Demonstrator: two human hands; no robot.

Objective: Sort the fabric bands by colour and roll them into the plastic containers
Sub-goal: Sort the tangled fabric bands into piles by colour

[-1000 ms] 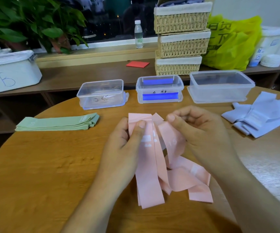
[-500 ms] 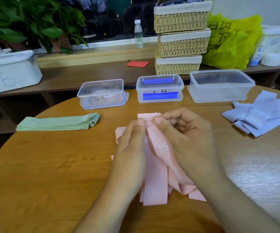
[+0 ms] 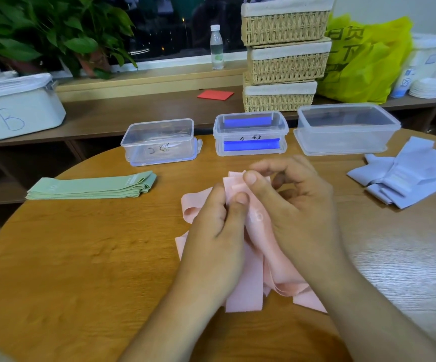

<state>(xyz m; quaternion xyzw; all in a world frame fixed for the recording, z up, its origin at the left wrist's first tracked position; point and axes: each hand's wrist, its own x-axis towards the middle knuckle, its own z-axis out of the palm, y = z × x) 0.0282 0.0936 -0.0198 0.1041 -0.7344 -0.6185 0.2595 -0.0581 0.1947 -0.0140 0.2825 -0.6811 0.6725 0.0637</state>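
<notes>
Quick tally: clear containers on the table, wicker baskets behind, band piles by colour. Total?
Clear plastic containers: 3
Wicker baskets: 3
Green band pile: 1
Pink band pile: 1
Lavender band pile: 1
Total: 9
The bands within each pile overlap too much to count.

Round wooden table (image 3: 81, 257) up front, light glaring off its right side. Behind it runs a long brown shelf unit (image 3: 133, 116) beneath a dark window (image 3: 175, 19). Leafy plant (image 3: 41, 35) at left, water bottle (image 3: 216, 48) on the sill, three wicker baskets (image 3: 284, 64) stacked on the shelf, yellow-green bag (image 3: 363, 61) just beside them. White wall (image 3: 394, 6) top right.
</notes>
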